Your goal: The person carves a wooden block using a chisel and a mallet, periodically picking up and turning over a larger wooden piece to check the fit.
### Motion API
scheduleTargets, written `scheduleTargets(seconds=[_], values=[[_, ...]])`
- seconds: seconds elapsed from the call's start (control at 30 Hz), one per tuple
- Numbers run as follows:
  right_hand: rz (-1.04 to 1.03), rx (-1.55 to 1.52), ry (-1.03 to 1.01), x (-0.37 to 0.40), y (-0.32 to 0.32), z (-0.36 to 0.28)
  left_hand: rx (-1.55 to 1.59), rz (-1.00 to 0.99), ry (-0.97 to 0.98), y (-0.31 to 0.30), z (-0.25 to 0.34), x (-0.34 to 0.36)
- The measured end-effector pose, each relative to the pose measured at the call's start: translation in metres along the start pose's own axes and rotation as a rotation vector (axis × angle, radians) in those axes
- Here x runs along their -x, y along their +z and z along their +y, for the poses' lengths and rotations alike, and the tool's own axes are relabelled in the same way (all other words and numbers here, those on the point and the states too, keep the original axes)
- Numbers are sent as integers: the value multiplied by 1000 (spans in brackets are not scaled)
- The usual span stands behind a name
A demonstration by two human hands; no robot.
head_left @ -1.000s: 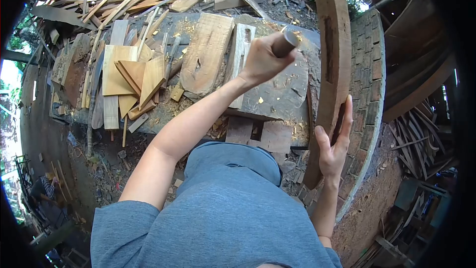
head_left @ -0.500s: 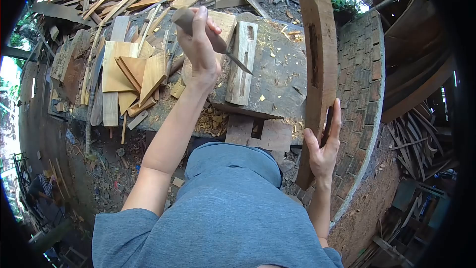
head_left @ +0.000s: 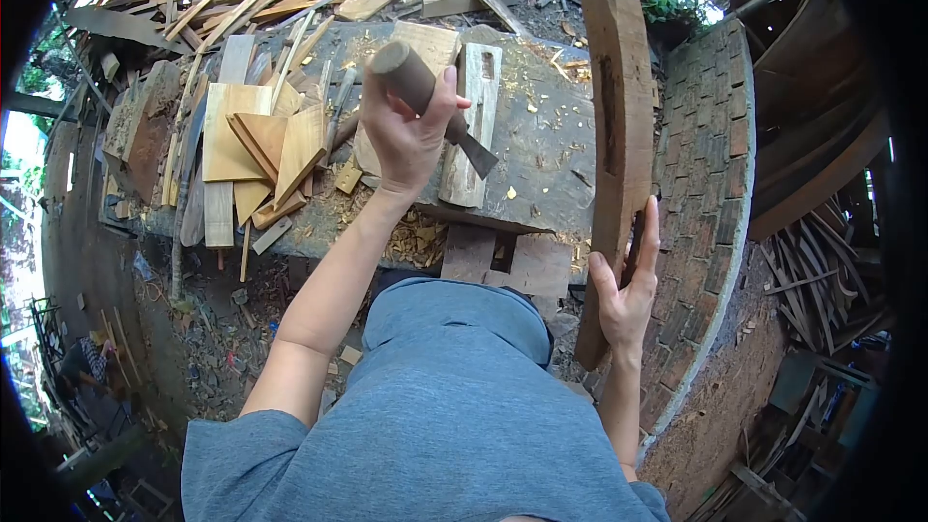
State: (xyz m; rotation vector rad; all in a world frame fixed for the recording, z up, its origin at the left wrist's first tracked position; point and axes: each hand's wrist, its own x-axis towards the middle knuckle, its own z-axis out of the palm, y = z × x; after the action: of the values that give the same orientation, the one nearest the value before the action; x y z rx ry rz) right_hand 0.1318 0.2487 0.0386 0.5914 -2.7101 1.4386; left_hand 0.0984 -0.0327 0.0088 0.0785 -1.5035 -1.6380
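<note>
My left hand [head_left: 406,140] is closed around the wooden handle of a chisel [head_left: 408,74], whose flat metal blade points down and to the right. Behind the blade, on the workbench [head_left: 536,126], lies a pale wooden block [head_left: 474,97] with slots cut into it. On the other side, my right hand [head_left: 628,307] grips the lower part of a long brown wooden beam [head_left: 628,116], thumb on one side and fingers on the other. A long narrow slot shows in the beam's left face near the top.
Triangular and flat wood offcuts [head_left: 290,150] are piled on the bench's left, with wood chips [head_left: 416,237] at its front edge. A low brick wall [head_left: 701,164] curves along the right. Scrap wood [head_left: 261,0] is heaped at the back.
The chisel has turned in my left hand, so its handle end now faces me and its blade shows flatter and wider. My left hand has come slightly lower and rightward. The beam has barely moved.
</note>
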Motion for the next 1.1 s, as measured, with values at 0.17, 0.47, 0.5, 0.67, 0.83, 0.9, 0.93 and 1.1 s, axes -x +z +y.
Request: scheduleTargets(seconds=[0.17,0.47,0.5,0.67,0.83,0.9,0.93,1.1], values=[[-12,-44,62,-1,2,4,-164,-15,-22,-5,-15,11],[-36,-29,53,-10,7,7,-65,-21,-48,2,-1,14],[-40,-32,52,-11,8,6,-26,-26,-63,3,1,14],[-38,-8,8,-19,12,7,-86,-60,-5,3,-14,18],[-55,10,-6,-22,13,7,-192,-15,140,6,-21,27],[-71,5,0,-25,11,4,-238,-47,166,7,-23,34],[-86,-3,4,-27,11,1,-286,-80,194,9,-21,36],[-58,-204,-146,-39,-9,-34,-273,-60,295,25,-21,43]])
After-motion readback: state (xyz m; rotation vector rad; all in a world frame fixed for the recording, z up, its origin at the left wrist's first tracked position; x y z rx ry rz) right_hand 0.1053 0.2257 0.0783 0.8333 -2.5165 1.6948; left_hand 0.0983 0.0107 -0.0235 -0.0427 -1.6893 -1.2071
